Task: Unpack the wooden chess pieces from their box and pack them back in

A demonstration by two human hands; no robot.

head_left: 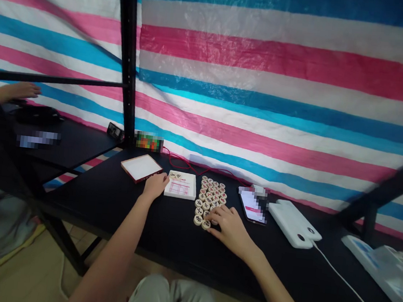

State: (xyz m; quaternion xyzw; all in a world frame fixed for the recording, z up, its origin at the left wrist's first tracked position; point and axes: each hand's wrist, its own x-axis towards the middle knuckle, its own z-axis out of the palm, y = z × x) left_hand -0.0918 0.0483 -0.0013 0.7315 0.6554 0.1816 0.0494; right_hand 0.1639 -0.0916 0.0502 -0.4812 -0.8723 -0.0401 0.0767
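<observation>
Round cream pieces (pixel 208 195) with red or black characters lie in close rows on the black table. Over their near right end is my right hand (pixel 228 226), fingers bent and apart, thumb and fingertips by the nearest pieces; whether it grips one is hidden. A white tray (pixel 181 192) with red lines stands left of the rows, a few pieces in its far left corner. My left hand (pixel 155 186) rests at the tray's left edge, fingers curled together; what they hold, if anything, cannot be made out. Behind it lies a box lid (pixel 142 167), white inside with red sides.
Right of the pieces lie a phone (pixel 252 205), white devices (pixel 294 223) with a cable, and a power strip (pixel 377 273). Red cables run along the back. A black metal post (pixel 125 55) stands left. Another person's hand (pixel 22 91) shows at the far left.
</observation>
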